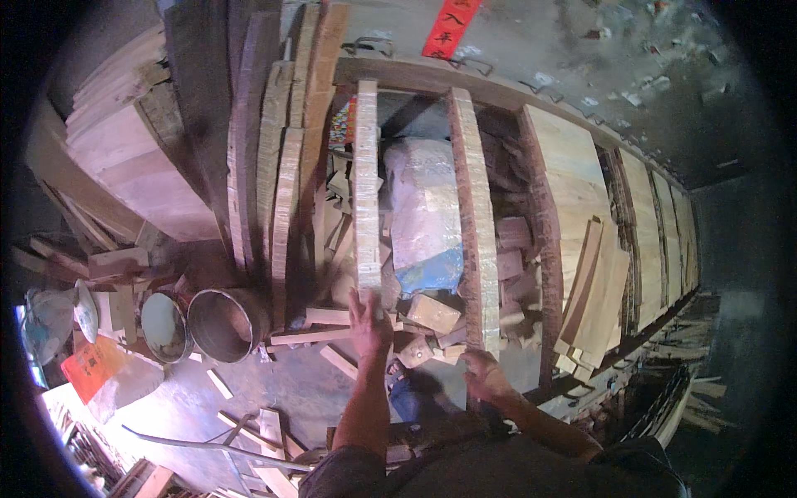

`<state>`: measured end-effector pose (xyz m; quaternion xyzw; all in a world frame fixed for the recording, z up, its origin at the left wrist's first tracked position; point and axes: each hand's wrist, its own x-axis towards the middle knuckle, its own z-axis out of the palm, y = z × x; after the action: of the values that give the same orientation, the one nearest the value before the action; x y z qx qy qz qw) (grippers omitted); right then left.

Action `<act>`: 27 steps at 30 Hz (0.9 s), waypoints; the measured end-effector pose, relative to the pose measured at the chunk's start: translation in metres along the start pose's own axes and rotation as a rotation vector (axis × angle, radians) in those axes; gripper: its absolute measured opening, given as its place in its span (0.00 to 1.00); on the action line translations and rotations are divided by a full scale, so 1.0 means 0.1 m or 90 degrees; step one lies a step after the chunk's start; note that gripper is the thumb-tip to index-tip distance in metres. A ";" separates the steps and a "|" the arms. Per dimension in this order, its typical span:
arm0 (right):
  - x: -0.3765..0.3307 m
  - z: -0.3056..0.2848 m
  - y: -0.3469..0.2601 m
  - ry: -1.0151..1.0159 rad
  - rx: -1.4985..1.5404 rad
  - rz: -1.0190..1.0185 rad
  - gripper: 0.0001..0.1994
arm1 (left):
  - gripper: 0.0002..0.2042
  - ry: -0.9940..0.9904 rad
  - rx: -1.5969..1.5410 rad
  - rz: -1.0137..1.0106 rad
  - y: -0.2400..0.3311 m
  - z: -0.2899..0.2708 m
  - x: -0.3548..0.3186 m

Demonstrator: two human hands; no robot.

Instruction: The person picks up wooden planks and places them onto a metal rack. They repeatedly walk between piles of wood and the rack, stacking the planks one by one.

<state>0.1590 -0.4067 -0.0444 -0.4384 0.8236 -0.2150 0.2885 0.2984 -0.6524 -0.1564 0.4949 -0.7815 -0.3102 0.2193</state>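
Ahead of me a pale wooden beam (367,183) runs away to the dark cross rail. At its near end is my left hand (371,325), closed about the end with the fingers up along the wood. To the right lies a second wooden beam (476,224), roughly parallel, its side rough and streaked. My right hand (488,378) is curled over its near end; part of the grip is hidden. Between and below the two beams sit a bulging white sack (425,187) with a blue patch and several wood offcuts (433,314).
Stacked boards (573,174) cover the frame to the right, with loose slats (591,299) on top. Tall planks (286,166) lean at the left. A metal bucket (222,325) and a pale round container (164,328) stand on the floor, near scattered wood strips (270,427).
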 end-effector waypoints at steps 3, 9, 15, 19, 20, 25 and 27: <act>-0.21 -0.14 0.12 0.006 0.027 0.084 0.20 | 0.29 0.016 -0.005 0.021 -0.02 0.07 0.17; -0.51 -0.52 0.40 0.007 -0.015 0.180 0.24 | 0.34 0.027 0.104 0.115 -0.19 0.26 0.23; -0.85 -1.10 1.10 0.270 -0.164 0.277 0.26 | 0.36 0.011 0.121 0.103 -0.21 0.40 0.18; -1.03 -1.60 1.75 0.476 -0.095 0.374 0.27 | 0.39 -0.089 0.168 0.049 -0.06 0.29 0.25; -1.04 -1.74 1.89 0.449 -0.190 0.365 0.28 | 0.40 -0.076 0.206 0.062 -0.15 0.30 0.23; -0.84 -1.89 2.26 0.473 -0.343 0.406 0.40 | 0.43 -0.030 0.280 0.075 0.10 0.08 -0.08; -0.69 -1.94 2.25 0.449 -0.343 0.444 0.44 | 0.40 0.040 0.253 0.093 -0.15 0.19 -0.40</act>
<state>-0.0733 -0.2114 -0.0176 -0.0998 0.9921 -0.0227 -0.0724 0.3118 -0.6155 -0.1817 0.4797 -0.8540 -0.1179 0.1634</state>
